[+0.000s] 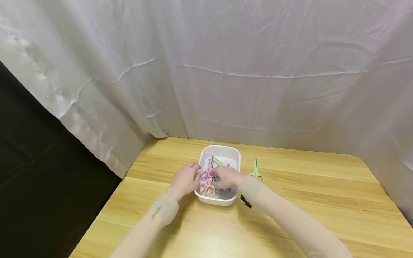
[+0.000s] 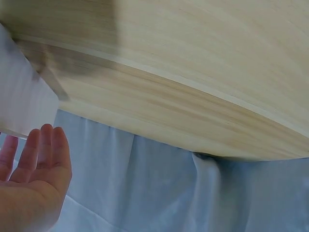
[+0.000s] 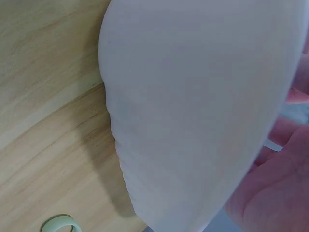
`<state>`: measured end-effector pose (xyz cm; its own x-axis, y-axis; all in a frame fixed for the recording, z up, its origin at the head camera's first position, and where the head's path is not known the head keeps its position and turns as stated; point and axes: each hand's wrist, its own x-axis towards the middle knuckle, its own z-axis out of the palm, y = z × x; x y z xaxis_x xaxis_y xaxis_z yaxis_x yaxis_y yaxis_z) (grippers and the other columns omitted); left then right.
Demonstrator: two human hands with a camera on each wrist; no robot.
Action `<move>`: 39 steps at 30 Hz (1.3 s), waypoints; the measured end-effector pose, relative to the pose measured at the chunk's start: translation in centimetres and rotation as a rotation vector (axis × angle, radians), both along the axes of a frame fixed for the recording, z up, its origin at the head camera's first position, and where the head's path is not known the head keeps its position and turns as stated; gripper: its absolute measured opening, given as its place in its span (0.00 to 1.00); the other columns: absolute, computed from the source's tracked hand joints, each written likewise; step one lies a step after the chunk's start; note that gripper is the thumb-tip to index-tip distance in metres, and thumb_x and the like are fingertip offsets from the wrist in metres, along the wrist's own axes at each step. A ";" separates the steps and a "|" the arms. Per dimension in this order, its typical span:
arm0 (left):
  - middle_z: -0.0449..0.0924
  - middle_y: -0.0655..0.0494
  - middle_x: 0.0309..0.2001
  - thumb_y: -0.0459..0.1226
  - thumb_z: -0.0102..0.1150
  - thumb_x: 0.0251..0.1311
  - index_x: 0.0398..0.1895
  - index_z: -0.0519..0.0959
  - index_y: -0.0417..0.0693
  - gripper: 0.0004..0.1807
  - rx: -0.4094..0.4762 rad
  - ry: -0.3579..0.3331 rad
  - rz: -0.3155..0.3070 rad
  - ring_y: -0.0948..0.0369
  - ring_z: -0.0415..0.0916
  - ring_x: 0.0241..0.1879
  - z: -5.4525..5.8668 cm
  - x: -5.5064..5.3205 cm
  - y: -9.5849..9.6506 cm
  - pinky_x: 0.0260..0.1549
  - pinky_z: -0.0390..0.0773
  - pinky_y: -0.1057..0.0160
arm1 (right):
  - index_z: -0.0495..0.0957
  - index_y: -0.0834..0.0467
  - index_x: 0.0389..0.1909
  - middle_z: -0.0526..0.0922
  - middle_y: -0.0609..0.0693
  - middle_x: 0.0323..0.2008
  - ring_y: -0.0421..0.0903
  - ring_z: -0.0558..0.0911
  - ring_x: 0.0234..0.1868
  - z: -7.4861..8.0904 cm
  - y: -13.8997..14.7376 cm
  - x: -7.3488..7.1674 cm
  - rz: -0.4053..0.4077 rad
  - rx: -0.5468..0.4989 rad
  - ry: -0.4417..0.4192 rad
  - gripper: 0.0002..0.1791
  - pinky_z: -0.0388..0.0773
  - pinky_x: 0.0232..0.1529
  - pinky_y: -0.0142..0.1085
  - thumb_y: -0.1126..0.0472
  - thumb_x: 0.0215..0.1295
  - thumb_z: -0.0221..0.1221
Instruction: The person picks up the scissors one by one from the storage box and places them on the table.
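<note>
In the head view, a white plastic bin (image 1: 217, 201) holds several pairs of scissors. Pink scissors (image 1: 210, 165) lie at its left, with more pink handles (image 1: 202, 189) below them and a yellow handle (image 1: 211, 194) beside those. My right hand (image 1: 226, 177) reaches in over the right rim; its bent fingers are at the pink handles, and whether they pinch one is unclear. The bin wall hides much of that hand (image 3: 280, 188) in the right wrist view. Against the bin's left side rests my left hand (image 1: 185, 179), its fingers (image 2: 60, 150) nearly straight in the left wrist view.
Green scissors (image 1: 256, 168) lie on the wooden table (image 1: 309, 193) right of the bin, partly behind the right forearm. A small black object (image 1: 246, 201) shows under the right wrist. Grey curtains (image 1: 226, 100) hang behind the table, with black cloth (image 1: 42, 172) at the left.
</note>
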<state>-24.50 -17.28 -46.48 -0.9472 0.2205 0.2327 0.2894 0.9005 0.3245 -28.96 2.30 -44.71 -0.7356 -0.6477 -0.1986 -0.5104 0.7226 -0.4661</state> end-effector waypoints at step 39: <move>0.79 0.43 0.63 0.33 0.66 0.56 0.47 0.84 0.42 0.14 -0.091 0.038 0.017 0.46 0.78 0.60 0.2 -0.4 1.2 0.59 0.81 0.46 | 0.72 0.57 0.25 0.77 0.49 0.24 0.45 0.76 0.25 -1.7 1.2 -1.5 -0.440 -0.262 0.108 0.21 0.72 0.25 0.33 0.50 0.53 0.74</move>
